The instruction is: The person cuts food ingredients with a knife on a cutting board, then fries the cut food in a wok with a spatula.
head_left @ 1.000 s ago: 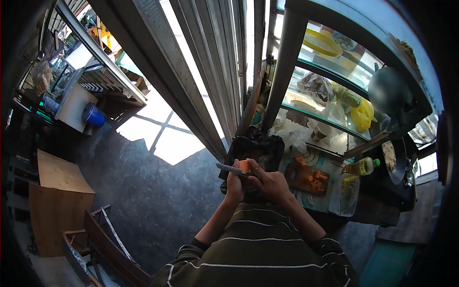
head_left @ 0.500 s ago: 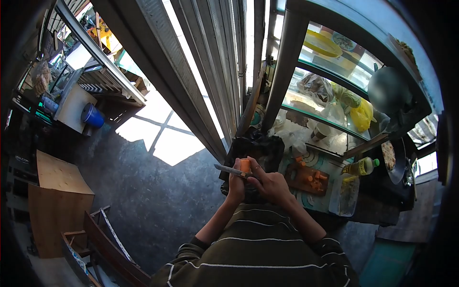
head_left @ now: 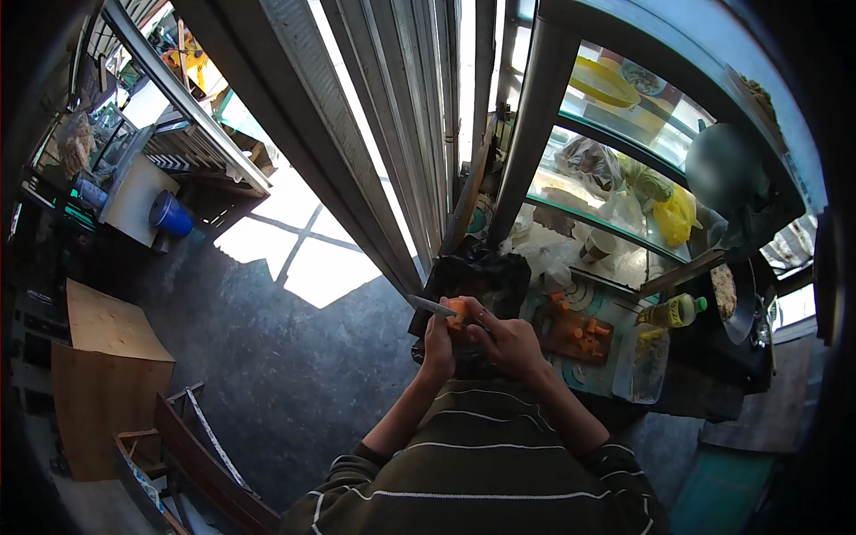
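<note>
My left hand (head_left: 437, 350) is closed around a short, thick piece of carrot (head_left: 458, 311), whose orange top shows above the fingers. In my right hand (head_left: 511, 344) is a knife (head_left: 429, 305); its blade lies across the carrot and points up and left. Fingers hide the handle. Both hands are close together above a container lined with a black plastic bag (head_left: 499, 269). To the right, a brown cutting board (head_left: 571, 351) carries several orange carrot pieces (head_left: 586, 337).
Right of the board are a clear plastic tub (head_left: 637, 379), a bottle with a green cap (head_left: 673, 310) and a wok (head_left: 742, 303). A glass cabinet (head_left: 606, 125) rises behind. Corrugated metal shutters (head_left: 392, 125) stand ahead. At left are a blue bucket (head_left: 171, 214) and a wooden box (head_left: 111, 383).
The knife blade has tilted up and moved higher across the carrot. My right hand has turned slightly, while my left hand stays nearly in place.
</note>
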A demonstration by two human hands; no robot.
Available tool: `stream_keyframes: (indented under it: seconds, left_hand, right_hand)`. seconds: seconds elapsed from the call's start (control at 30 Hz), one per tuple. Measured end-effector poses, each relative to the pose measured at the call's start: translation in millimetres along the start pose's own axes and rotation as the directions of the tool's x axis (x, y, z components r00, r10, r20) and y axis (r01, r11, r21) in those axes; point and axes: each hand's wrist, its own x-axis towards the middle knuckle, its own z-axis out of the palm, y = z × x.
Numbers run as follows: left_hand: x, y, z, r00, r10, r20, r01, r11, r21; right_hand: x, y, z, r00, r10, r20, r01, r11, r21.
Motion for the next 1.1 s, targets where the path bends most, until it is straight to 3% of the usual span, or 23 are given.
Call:
stream_keyframes:
  seconds: [0.07, 0.17, 0.2, 0.27, 0.4, 0.47, 0.5, 0.53, 0.57, 0.6, 0.67, 0.9, 0.97, 1.0, 1.07, 1.1]
  left_hand:
    - [5.0, -10.8, -4.5, 0.985, 0.172, -0.011, -0.169, 0.979, 0.116]
    - [6.2, -9.0, -7.3, 0.977, 0.213, 0.021, -0.214, 0.968, 0.135]
    - [5.6, -6.4, -8.0, 0.977, 0.212, 0.021, -0.213, 0.967, 0.136]
    - [4.2, -1.2, -7.6, 0.997, 0.069, 0.036, -0.071, 0.995, 0.066]
    - [8.5, -10.8, -9.9, 0.997, 0.079, 0.01, -0.08, 0.996, 0.041]
    - [11.8, -12.7, -15.4, 0.996, 0.093, 0.009, -0.093, 0.985, 0.145]
    - [8.7, -5.6, -10.1, 0.996, 0.094, 0.01, -0.094, 0.985, 0.146]
    - [3.4, 7.0, 0.2, 0.999, 0.026, 0.022, -0.028, 0.995, 0.096]
    - [0.7, 15.2, 4.9, 0.999, -0.04, 0.037, 0.039, 0.998, 0.045]
    - [8.0, 10.1, -10.4, 0.999, -0.04, 0.036, 0.038, 0.998, 0.044]
    - [28.4, -8.3, -51.4, 0.912, -0.132, 0.388, 0.212, 0.962, -0.172]
    - [17.9, 6.0, -33.7, 0.945, -0.211, 0.25, 0.254, 0.955, -0.156]
    - [15.6, 4.3, -32.0, 0.951, -0.253, 0.176, 0.276, 0.954, -0.119]
    - [13.1, 5.0, -26.0, 0.951, -0.254, 0.175, 0.277, 0.954, -0.118]
    - [7.7, 7.5, -11.4, 0.974, -0.223, -0.049, 0.214, 0.966, -0.146]
    - [8.7, 5.6, -13.7, 0.973, -0.224, -0.048, 0.215, 0.966, -0.146]
  right_hand:
    - [2.4, 2.5, 3.5, 0.999, -0.007, -0.05, 0.009, 0.998, 0.057]
    - [3.8, 0.9, 1.4, 0.998, 0.04, -0.042, -0.033, 0.99, 0.14]
    - [3.0, 1.8, 0.9, 0.998, 0.04, -0.043, -0.034, 0.989, 0.141]
    - [0.7, 4.8, -1.3, 0.997, 0.07, 0.018, -0.072, 0.98, 0.183]
    - [2.2, 12.6, 10.9, 0.998, 0.02, -0.054, -0.008, 0.976, 0.218]
    - [2.4, 19.4, 20.4, 0.995, 0.053, -0.09, -0.007, 0.894, 0.448]
    - [2.9, 19.6, 18.8, 0.994, 0.052, -0.091, -0.006, 0.894, 0.449]
    - [3.8, 19.5, 14.9, 0.985, 0.147, 0.087, -0.163, 0.662, 0.732]
    - [4.4, 19.3, 10.3, 0.944, 0.167, 0.285, -0.326, 0.333, 0.885]
    - [3.6, 17.3, 4.0, 0.944, 0.166, 0.286, -0.327, 0.334, 0.884]
    - [1.4, 11.9, -7.0, 0.869, 0.15, 0.472, -0.488, 0.095, 0.868]
    - [2.3, 16.6, 8.1, 0.839, 0.172, 0.516, -0.544, 0.233, 0.806]
    - [1.4, 24.3, 20.6, 0.946, 0.141, 0.292, -0.315, 0.61, 0.727]
    - [1.1, 21.6, 19.1, 0.946, 0.141, 0.292, -0.316, 0.609, 0.728]
    - [0.9, 10.9, 12.7, 0.996, 0.045, 0.079, -0.069, 0.94, 0.333]
    - [0.5, 6.9, 11.4, 0.996, 0.047, 0.078, -0.07, 0.94, 0.333]
